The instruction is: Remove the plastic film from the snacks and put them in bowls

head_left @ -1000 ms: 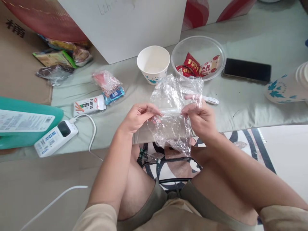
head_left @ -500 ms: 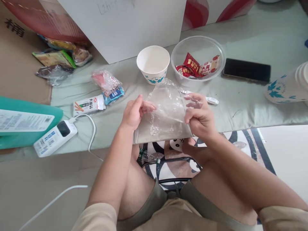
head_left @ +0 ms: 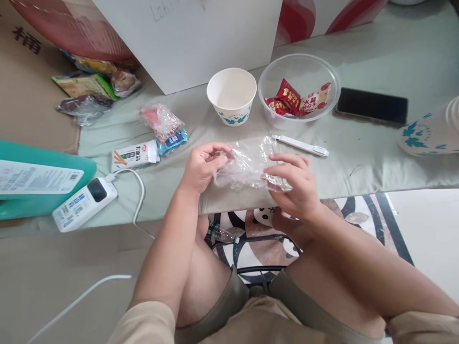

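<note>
"What have you got there?"

"A thin, clear plastic bag (head_left: 245,160), near the centre of the frame, between my 2 hands and over the front of the desk (head_left: 362,165). I can't tell whether it touches the cloth."

"How are you holding it?"

"My left hand (head_left: 201,169) is closed in a pinch on its left edge. My right hand (head_left: 296,184) has its fingers loosely parted, fingertips at the bag's right side; whether they grip it or only touch it, I can't tell."

"And what's changed?"

"0.5 seconds ago I had it drawn out in a broad, flat pane. Now it's slack and crumpled into a lower bundle, and my right fingers have moved down, leaving the white cutter (head_left: 301,145) in full view just beyond them."

"Meaning?"

"I'd judge the bag is being worked into a smaller shape, with the left side held more surely than the right. The paper cup (head_left: 233,116) and the bowl (head_left: 278,123) of red packets (head_left: 291,97), at upper centre, stand apart from my hands."
</note>
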Action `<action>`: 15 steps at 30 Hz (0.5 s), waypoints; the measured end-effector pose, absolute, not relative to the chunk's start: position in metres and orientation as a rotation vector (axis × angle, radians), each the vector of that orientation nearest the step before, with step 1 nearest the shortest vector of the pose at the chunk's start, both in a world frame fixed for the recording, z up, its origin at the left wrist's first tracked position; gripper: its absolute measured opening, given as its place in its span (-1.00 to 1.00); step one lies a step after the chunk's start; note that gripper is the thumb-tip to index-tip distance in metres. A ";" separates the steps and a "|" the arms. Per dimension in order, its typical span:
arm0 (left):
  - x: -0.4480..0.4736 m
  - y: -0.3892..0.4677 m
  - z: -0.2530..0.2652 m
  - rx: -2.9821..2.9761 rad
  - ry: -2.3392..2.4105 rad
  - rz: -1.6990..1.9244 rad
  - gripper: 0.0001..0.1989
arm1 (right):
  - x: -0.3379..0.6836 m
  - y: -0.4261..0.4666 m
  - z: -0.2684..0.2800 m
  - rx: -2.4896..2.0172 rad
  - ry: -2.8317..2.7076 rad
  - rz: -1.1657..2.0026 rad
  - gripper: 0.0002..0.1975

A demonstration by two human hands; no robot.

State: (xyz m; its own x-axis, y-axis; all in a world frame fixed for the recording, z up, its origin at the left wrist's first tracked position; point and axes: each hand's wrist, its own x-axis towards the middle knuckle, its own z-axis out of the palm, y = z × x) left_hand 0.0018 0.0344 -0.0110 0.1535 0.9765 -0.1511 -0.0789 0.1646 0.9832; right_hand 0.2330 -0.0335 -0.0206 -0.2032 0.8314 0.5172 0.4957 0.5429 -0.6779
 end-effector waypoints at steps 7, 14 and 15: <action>0.000 0.039 -0.008 0.916 1.036 1.123 -0.71 | 0.243 -0.028 -0.022 -1.133 -1.862 0.456 -0.65; 0.000 0.030 -0.002 1.011 1.002 0.907 -0.51 | 0.239 -0.024 -0.017 -1.156 -1.301 1.145 -0.34; 0.000 0.028 -0.001 1.021 1.000 0.886 -0.46 | 0.236 -0.024 -0.015 -1.170 -1.313 1.253 -0.34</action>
